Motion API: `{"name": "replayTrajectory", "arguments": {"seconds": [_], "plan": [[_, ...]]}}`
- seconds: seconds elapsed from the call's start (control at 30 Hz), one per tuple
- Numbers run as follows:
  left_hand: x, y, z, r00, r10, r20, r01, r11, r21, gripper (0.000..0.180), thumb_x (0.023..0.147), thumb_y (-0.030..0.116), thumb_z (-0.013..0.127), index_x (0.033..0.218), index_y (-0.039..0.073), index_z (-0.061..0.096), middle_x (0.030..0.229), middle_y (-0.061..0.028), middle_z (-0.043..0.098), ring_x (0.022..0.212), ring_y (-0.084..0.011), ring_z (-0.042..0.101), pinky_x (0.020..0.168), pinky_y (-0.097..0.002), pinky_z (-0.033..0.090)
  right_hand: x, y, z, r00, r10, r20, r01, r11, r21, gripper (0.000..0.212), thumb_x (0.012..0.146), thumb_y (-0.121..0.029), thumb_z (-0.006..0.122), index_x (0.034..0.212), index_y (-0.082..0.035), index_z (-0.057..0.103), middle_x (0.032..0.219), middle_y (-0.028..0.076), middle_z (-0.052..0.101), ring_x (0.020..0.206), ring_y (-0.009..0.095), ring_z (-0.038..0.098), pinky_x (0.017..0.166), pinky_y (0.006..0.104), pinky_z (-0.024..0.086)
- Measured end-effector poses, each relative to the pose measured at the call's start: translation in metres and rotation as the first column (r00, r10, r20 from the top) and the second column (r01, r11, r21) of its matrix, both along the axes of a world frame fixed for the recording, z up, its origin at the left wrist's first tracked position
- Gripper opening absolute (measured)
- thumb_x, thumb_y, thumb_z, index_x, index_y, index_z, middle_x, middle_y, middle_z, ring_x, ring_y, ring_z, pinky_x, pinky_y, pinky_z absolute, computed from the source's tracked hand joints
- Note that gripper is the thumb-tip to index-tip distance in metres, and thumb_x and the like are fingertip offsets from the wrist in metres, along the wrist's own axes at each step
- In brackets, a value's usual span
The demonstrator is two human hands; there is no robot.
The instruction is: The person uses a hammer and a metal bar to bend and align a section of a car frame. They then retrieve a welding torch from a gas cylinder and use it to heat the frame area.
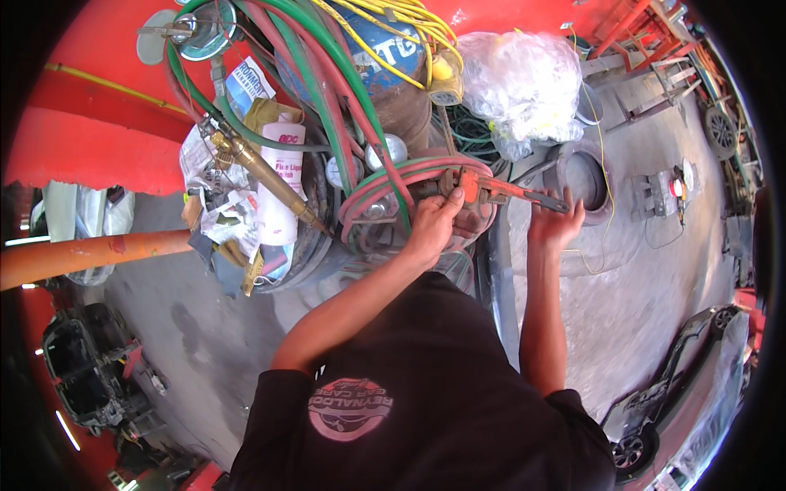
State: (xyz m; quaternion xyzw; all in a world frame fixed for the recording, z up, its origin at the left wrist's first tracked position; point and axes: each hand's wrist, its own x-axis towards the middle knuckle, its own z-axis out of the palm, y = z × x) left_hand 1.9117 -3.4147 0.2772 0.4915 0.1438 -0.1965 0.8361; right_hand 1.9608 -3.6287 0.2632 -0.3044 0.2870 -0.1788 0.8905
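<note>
Grey floor [217, 352] below, left fingers [453, 200] clamp orange pipe wrench [517, 191] near its head, handle end at right fingers [578, 211], their grip hard to tell, coiled hoses [393, 174] beyond left fingers.

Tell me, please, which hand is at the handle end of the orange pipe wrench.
The right hand, at the handle tip of the pipe wrench; the left hand instead holds it near the head.

A car repair workshop, this, and the clues come fast: a parked car [688, 397] near right, a spoked wheel [720, 132] far right, a brass torch [266, 173] at left, red and green hoses [321, 82] by a gas cylinder [389, 61], grey floor [610, 327] throughout!
</note>
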Motion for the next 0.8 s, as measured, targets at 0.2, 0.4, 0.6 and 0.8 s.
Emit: {"name": "replayTrajectory", "arguments": {"seconds": [0.2,0.4,0.6,0.8], "plan": [[0.000,-0.008,-0.004,0.999,-0.049,0.010,0.049,0.996,-0.074,0.052,0.102,0.045,0.048,0.107,-0.005,0.063,0.091,-0.0134,0.070,0.079,-0.0208,0.069,0.068,-0.0327,0.056,0.098,-0.013,-0.025,0.969,0.155,0.192,-0.173,0.982,0.079,0.046,0.093,-0.028,0.043,0.127,0.003,0.051,0.072,0.001,0.037,0.058,0.012,0.034,0.051,0.0280,0.031],[0.002,-0.003,-0.005,0.996,-0.081,0.037,0.082,0.996,-0.035,0.050,0.103,0.045,0.047,0.108,-0.003,0.062,0.094,-0.0128,0.069,0.080,-0.0194,0.069,0.068,-0.0299,0.055,0.106,-0.008,-0.021,0.980,0.177,0.097,-0.176,0.984,-0.010,0.044,0.093,-0.025,0.044,0.125,0.003,0.053,0.068,-0.001,0.034,0.057,0.012,0.033,0.050,0.0277,0.030],[0.000,0.006,-0.002,0.996,-0.072,0.045,0.073,0.997,-0.007,0.048,0.103,0.043,0.049,0.109,-0.003,0.061,0.095,-0.0132,0.069,0.079,-0.0191,0.068,0.067,-0.0300,0.054,0.149,0.002,-0.024,0.957,0.289,-0.022,-0.289,0.956,-0.049,0.032,0.095,-0.024,0.048,0.116,-0.001,0.056,0.071,0.002,0.044,0.058,0.015,0.040,0.051,0.0302,0.035],[0.002,0.002,-0.013,0.995,-0.060,0.074,0.064,0.997,-0.052,0.044,0.102,0.040,0.052,0.106,-0.002,0.062,0.092,-0.0113,0.069,0.079,-0.0181,0.068,0.068,-0.0304,0.054,0.190,0.027,-0.034,0.919,0.393,-0.042,-0.395,0.914,-0.095,0.037,0.101,-0.035,0.044,0.114,-0.003,0.055,0.071,0.010,0.057,0.058,0.020,0.051,0.051,0.0329,0.046]]}}
